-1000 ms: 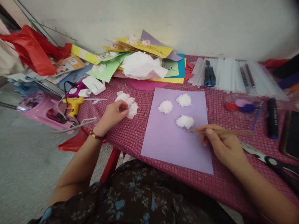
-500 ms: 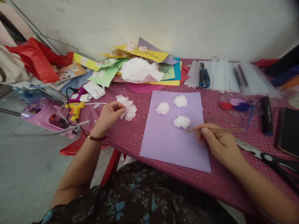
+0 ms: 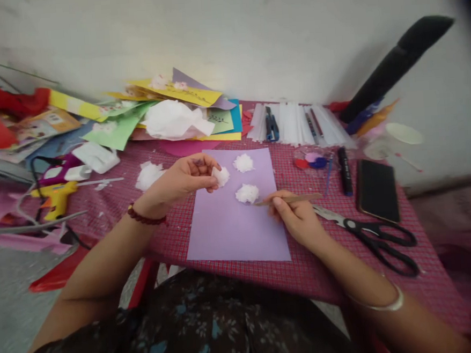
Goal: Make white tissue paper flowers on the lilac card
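A sheet of purple paper (image 3: 235, 235) lies in front of me with white crumpled tissue-paper puffs on it. One puff (image 3: 243, 163) is near the top, and another puff (image 3: 247, 193) sits below it. My left hand (image 3: 183, 179) is over the sheet's upper left, thumb and fingers pinching a small white tissue-paper piece (image 3: 221, 176). That piece overlaps the third puff, which is mostly hidden. My right hand (image 3: 297, 215) grips a thin flat wooden stick (image 3: 301, 197) at the sheet's right edge. The stick's tip is beside the lower puff.
Loose white tissue pieces (image 3: 149, 175) lie left of the sheet. Beyond are a yellow glue gun (image 3: 57, 199) and a white charger (image 3: 96, 156). Coloured cards (image 3: 189, 93) are piled behind. Scissors (image 3: 368, 229), a black marker (image 3: 344, 171) and a dark phone (image 3: 377, 191) lie right.
My left hand has moved right from the loose tissue pieces to above the purple sheet. My right hand keeps the stick beside the lower puff. The view has turned right.
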### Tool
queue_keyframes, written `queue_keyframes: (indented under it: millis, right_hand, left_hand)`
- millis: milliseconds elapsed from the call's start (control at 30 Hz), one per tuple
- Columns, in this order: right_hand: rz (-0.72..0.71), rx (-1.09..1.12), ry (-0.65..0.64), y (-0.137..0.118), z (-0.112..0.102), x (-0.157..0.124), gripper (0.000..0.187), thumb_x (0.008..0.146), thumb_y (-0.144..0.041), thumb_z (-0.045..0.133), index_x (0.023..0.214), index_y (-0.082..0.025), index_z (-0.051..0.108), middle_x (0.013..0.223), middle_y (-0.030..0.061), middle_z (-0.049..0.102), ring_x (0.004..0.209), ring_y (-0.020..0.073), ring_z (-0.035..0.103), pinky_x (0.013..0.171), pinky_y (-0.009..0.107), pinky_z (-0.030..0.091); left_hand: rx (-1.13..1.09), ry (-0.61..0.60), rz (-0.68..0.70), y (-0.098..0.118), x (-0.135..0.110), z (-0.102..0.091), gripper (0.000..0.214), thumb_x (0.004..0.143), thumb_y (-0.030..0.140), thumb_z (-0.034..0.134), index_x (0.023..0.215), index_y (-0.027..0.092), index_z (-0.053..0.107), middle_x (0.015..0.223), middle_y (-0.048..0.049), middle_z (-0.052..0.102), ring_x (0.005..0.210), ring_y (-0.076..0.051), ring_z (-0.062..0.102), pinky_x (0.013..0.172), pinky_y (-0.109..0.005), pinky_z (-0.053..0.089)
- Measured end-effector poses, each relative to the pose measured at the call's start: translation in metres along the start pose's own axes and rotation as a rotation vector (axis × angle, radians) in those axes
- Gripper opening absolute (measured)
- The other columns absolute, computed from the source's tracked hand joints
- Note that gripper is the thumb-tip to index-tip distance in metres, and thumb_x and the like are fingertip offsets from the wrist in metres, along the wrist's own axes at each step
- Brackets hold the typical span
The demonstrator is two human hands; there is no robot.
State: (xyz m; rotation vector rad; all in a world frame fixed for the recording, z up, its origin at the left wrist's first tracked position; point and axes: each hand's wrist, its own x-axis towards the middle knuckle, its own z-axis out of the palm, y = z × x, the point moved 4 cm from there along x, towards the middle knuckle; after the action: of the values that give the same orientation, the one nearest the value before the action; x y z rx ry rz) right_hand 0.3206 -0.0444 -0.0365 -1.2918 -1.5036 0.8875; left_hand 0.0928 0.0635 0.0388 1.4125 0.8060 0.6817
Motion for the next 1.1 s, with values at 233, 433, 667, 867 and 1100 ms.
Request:
queue_keyframes:
  millis: [233,433,667,867,1100]
  right_hand:
    - [0.005,0.092,0.01,-0.001,-0.001,-0.002,0.026,0.1,-0.038,0.048,0.099,-0.019,0.066,0.075,0.0016,0.062,0.058,0.0124,0.054,0.055,0.027,0.044]
    - [0.011,0.073,-0.01,-0.003,-0.002,-0.002,0.022,0.097,-0.035,0.054,0.1,-0.019,0.069,0.077,0.0027,0.068,0.067,0.0135,0.06,0.062,0.028,0.049]
    - [0.044,0.041,-0.111,0.004,0.003,0.0,0.023,0.097,-0.037,0.055,0.105,-0.022,0.07,0.083,0.003,0.072,0.075,0.0148,0.066,0.067,0.029,0.053]
    - [0.027,0.038,-0.055,0.003,0.005,0.002,0.022,0.097,-0.034,0.056,0.108,-0.022,0.07,0.088,0.0031,0.072,0.07,0.0122,0.063,0.064,0.027,0.052]
    - [0.076,0.059,-0.004,0.007,0.003,0.005,0.026,0.097,-0.039,0.054,0.107,-0.02,0.067,0.087,0.003,0.071,0.064,0.0111,0.061,0.062,0.027,0.052]
  left_hand:
    - [0.083,-0.162,0.001,-0.021,0.026,0.03,0.01,0.072,0.019,0.074,0.076,0.014,0.067,0.068,0.0,0.065,0.061,-0.008,0.058,0.059,-0.019,0.047]
    - [-0.007,0.001,-0.03,-0.041,0.037,0.014,0.009,0.073,0.021,0.073,0.076,0.015,0.067,0.066,0.0007,0.06,0.057,-0.007,0.054,0.055,-0.02,0.044]
    - [-0.035,0.07,-0.102,-0.053,0.039,0.004,0.016,0.07,0.012,0.074,0.076,0.016,0.06,0.068,0.0009,0.058,0.052,-0.007,0.051,0.052,-0.022,0.038]
    - [-0.02,-0.064,-0.138,-0.059,0.039,0.013,0.017,0.068,0.012,0.074,0.074,0.017,0.059,0.061,0.0008,0.058,0.051,-0.01,0.054,0.054,-0.025,0.043]
    - [0.272,-0.391,-0.069,-0.066,0.039,0.017,0.007,0.068,0.025,0.073,0.071,0.019,0.074,0.063,-0.0017,0.066,0.056,-0.013,0.056,0.055,-0.023,0.041]
